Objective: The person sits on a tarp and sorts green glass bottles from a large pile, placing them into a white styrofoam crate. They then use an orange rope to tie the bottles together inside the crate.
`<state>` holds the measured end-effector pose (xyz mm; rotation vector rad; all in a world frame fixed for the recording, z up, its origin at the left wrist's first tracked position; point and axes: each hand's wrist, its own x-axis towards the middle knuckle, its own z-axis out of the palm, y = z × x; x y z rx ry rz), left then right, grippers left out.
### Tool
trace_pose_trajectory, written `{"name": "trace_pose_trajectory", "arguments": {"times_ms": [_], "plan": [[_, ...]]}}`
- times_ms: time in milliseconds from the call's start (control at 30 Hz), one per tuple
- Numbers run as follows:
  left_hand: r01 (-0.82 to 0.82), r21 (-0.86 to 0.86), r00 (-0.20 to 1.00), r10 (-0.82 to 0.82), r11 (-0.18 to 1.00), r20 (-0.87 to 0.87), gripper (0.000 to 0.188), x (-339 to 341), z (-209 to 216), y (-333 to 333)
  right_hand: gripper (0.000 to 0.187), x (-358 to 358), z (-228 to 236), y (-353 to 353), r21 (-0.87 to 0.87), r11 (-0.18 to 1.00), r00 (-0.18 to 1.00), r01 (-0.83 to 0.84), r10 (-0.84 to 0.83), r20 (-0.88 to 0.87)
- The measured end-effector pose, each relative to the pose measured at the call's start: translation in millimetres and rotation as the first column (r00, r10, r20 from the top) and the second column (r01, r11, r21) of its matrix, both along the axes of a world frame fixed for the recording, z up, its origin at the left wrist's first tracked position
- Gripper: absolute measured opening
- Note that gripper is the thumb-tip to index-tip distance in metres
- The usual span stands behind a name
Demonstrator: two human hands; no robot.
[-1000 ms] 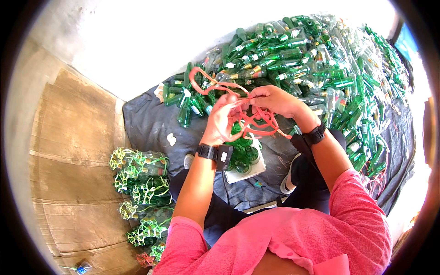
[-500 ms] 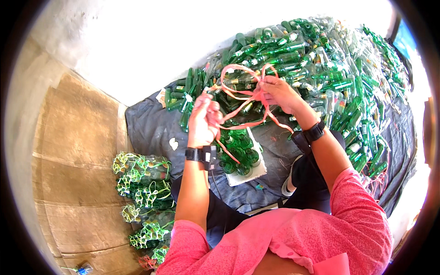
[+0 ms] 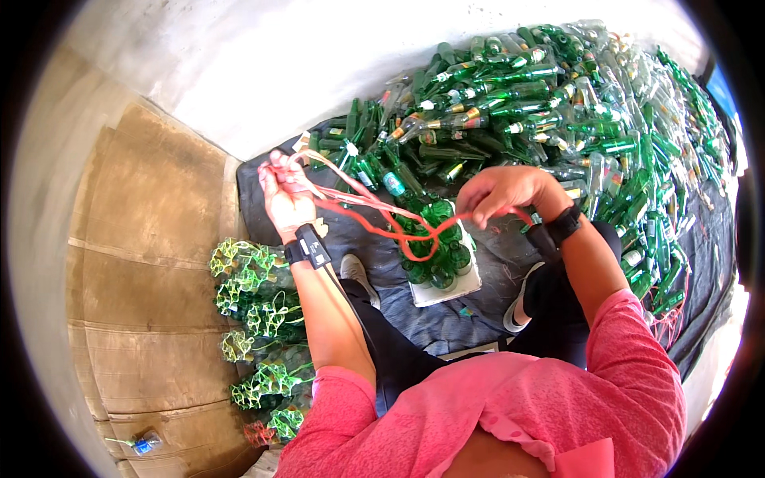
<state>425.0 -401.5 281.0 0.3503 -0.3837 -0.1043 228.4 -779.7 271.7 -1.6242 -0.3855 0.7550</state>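
Note:
A long loop of pinkish-red plastic string [image 3: 414, 259] hangs stretched between my two hands. My left hand [image 3: 288, 195], raised at the left, is closed with several strands gathered in its fingers. My right hand [image 3: 510, 195], off to the right, has its fingers curled around one end of the string, and a short tail shows past its wrist side. Below the string, green glass bottles [image 3: 443, 275] stand packed together in a shallow white tray [image 3: 448, 297] on the floor. The string's loop hangs in front of these bottles and partly covers them.
A large heap of loose green and clear bottles [image 3: 518, 107] fills the back and right, against a white wall [image 3: 319, 64]. Bottle bundles tied with yellow-green string [image 3: 271, 319] line the left, beside brown cardboard [image 3: 159, 279]. Dark sheeting [image 3: 382, 315] covers the floor.
My hands have spread apart, the left moving farther left and the right lower. The string, bunched in loops near my right hand before, is now drawn out between them.

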Motion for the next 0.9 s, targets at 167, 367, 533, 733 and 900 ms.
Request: {"name": "trace_pose_trajectory", "arguments": {"times_ms": [167, 367, 533, 733, 900], "plan": [[-0.074, -0.119, 0.997, 0.075, 0.990, -0.004, 0.027, 5.1, 7.3, 40.5, 0.022, -6.4, 13.7, -56.7, 0.619, 0.601, 0.808, 0.506, -0.581, -0.096], [-0.174, 0.018, 0.985, 0.174, 0.985, 0.003, 0.024, -6.3, 2.3, 46.3, 0.017, -8.7, 2.6, -170.3, 0.581, 0.038, 0.177, 0.813, -0.967, -0.185], [0.009, 0.155, 1.000, -0.009, 0.988, -0.003, 0.032, -37.9, 24.5, 7.1, 0.013, -18.7, -3.8, -181.2, 0.436, 0.093, 0.098, 0.895, -0.995, 0.013], [0.116, -0.106, 0.993, -0.119, 0.988, -0.023, 0.047, -25.9, 12.6, 3.3, 0.014, -24.8, -16.4, -212.3, 0.144, 0.010, -0.054, 0.990, -0.901, 0.431], [0.166, 0.035, 0.986, -0.166, 0.986, 0.027, 0.047, -29.7, 13.5, 3.8, 0.023, -29.2, -36.9, -221.9, -0.287, -0.098, 0.184, 0.953, -0.568, 0.802]]}}
